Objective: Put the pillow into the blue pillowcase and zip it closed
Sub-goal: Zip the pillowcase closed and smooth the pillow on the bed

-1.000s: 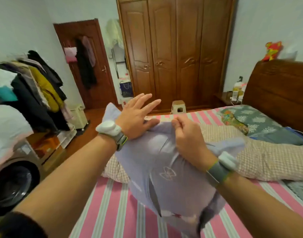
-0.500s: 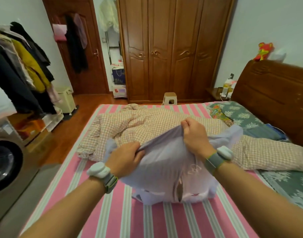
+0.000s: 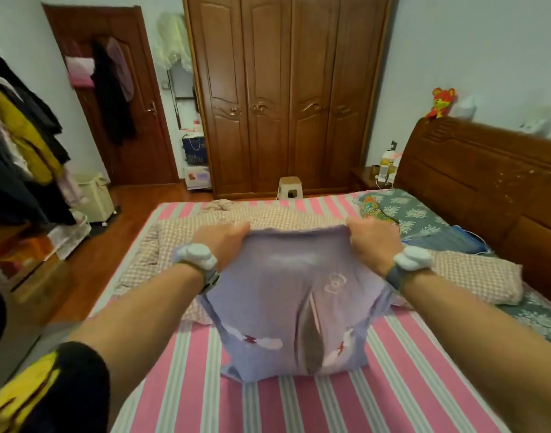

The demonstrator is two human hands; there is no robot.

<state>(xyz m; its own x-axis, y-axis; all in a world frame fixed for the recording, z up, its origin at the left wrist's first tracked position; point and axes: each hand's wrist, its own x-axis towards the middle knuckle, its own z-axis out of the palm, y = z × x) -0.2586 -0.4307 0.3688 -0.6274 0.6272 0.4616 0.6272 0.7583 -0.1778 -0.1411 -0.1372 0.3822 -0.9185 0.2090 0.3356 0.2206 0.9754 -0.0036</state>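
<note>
The blue pillowcase (image 3: 286, 310), pale lavender-blue with bow and cartoon prints, stands bulging on the striped bed, its lower end resting on the sheet. Its top edge is stretched taut between both hands. My left hand (image 3: 222, 240) grips the top left corner and my right hand (image 3: 372, 239) grips the top right corner, fingers curled over the hem. The pillow inside is hidden by the fabric; a long vertical fold runs down the front. The zip is not visible.
The bed (image 3: 299, 407) has a pink and grey striped sheet. A checked quilt (image 3: 455, 276) lies across it behind the pillowcase. A wooden headboard (image 3: 486, 182) stands on the right, a wardrobe (image 3: 283, 89) and small stool (image 3: 289, 187) beyond, a clothes rack (image 3: 21, 151) at left.
The pillowcase came down from chest height onto the bed. Both hands moved apart to the top corners, pulling the upper edge straight and lifting it.
</note>
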